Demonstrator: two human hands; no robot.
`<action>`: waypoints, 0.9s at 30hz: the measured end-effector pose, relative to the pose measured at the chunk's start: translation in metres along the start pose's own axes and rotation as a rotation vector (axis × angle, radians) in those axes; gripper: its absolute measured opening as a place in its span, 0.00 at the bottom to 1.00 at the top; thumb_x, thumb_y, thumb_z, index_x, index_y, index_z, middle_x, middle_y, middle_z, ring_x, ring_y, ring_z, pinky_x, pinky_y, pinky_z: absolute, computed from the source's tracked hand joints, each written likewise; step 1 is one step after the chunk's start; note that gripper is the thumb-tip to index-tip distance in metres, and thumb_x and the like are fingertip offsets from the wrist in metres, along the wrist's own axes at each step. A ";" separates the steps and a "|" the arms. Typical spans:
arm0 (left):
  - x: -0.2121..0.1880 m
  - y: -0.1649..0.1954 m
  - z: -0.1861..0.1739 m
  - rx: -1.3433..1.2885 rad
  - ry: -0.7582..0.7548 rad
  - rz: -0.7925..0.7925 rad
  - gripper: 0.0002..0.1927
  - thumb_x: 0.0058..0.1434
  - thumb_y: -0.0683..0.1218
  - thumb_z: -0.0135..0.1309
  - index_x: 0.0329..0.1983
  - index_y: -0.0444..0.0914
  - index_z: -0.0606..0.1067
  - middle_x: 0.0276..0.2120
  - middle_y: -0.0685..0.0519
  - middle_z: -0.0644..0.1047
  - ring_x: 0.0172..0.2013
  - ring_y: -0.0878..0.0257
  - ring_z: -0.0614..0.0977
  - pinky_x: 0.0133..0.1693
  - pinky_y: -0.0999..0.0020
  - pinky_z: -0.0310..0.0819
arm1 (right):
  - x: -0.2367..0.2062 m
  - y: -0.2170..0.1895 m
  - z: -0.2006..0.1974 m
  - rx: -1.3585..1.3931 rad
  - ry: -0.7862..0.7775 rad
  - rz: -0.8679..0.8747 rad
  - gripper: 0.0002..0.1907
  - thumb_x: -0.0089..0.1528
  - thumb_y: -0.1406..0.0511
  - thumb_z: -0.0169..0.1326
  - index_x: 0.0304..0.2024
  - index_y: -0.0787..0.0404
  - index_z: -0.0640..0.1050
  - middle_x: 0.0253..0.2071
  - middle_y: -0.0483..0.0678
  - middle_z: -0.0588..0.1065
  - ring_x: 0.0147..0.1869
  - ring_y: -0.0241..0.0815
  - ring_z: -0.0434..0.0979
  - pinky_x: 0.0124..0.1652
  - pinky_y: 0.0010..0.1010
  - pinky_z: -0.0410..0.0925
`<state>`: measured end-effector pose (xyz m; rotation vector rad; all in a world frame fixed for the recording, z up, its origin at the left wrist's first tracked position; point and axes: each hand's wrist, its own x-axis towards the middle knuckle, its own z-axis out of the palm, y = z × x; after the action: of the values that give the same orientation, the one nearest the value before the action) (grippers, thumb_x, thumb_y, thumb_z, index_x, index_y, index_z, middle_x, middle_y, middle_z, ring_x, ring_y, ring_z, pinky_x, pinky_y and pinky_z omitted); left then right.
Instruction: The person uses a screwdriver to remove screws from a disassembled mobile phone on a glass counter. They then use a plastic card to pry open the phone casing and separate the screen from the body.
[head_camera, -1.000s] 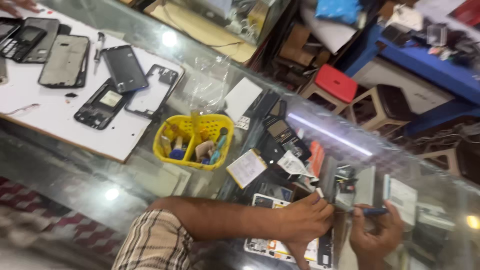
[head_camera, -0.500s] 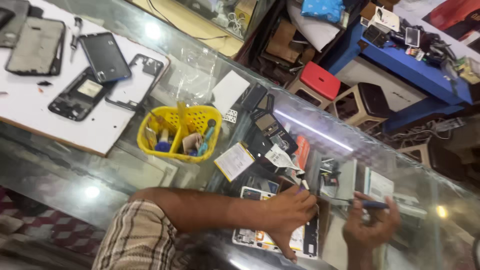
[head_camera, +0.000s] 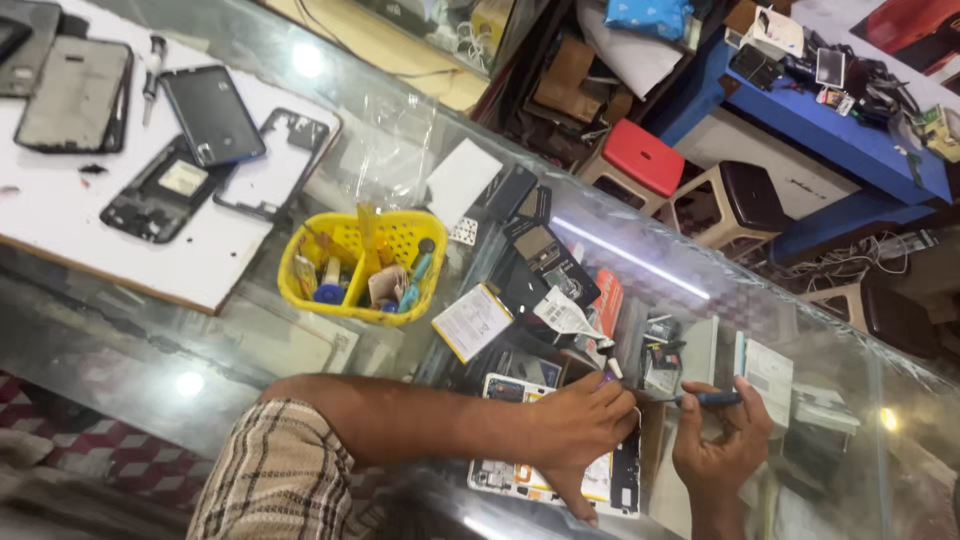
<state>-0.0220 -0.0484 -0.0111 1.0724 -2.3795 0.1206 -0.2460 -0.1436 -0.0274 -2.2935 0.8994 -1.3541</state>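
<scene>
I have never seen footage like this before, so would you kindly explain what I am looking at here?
This is one view from a camera worn on a person's head, looking down at their own bare hands over a glass counter. The left hand presses on an opened phone lying flat. The right hand holds a thin blue-handled tool, its tip pointing toward the left hand's fingers. Nearby stand a yellow basket of small tools and a white board carrying dismantled phone parts.
</scene>
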 end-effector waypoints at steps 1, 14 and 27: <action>-0.001 0.001 0.001 -0.003 0.011 -0.004 0.63 0.26 0.83 0.57 0.47 0.24 0.74 0.43 0.44 0.71 0.46 0.53 0.72 0.50 0.60 0.65 | 0.000 -0.001 0.002 0.004 0.004 -0.004 0.30 0.67 0.75 0.55 0.67 0.69 0.58 0.46 0.61 0.78 0.47 0.43 0.81 0.49 0.25 0.73; 0.000 -0.001 0.008 -0.149 -0.099 -0.057 0.68 0.27 0.79 0.62 0.56 0.20 0.69 0.47 0.41 0.71 0.50 0.50 0.71 0.52 0.54 0.64 | -0.001 0.009 0.000 0.009 -0.045 0.040 0.32 0.63 0.76 0.59 0.67 0.68 0.62 0.46 0.57 0.77 0.49 0.43 0.82 0.48 0.30 0.75; 0.012 -0.032 0.005 -0.401 -0.203 -0.318 0.44 0.37 0.67 0.72 0.53 0.38 0.78 0.45 0.45 0.75 0.50 0.47 0.75 0.47 0.49 0.64 | 0.003 -0.007 -0.011 0.056 -0.089 0.032 0.29 0.67 0.76 0.57 0.68 0.65 0.62 0.44 0.53 0.79 0.45 0.41 0.84 0.47 0.27 0.76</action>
<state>-0.0081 -0.0797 -0.0133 1.2862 -2.2304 -0.5770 -0.2522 -0.1403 -0.0161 -2.2681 0.8550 -1.2382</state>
